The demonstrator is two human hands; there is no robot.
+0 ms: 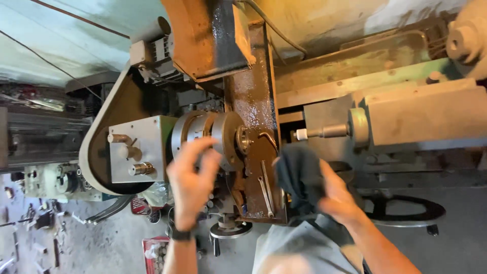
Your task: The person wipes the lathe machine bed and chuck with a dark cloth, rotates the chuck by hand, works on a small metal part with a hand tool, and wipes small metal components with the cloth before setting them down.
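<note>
Left hand observed with fingers spread, resting on lathe chuck, chuck at twelve o'clock from hand. Wrench noted lying on oily carriage, between hands. Right hand closed around dark rag, tailstock at one o'clock.

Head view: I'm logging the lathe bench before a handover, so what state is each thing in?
Left hand: open, fingers spread on the chuck.
Lathe chuck: mounted on the spindle, a part clamped at its face.
Right hand: closed on a dark rag.
Dark rag: bunched, held up beside the oily carriage.
Tailstock: drawn back, quill apart from the chuck.
Wrenches: lying loose on the carriage.
</note>
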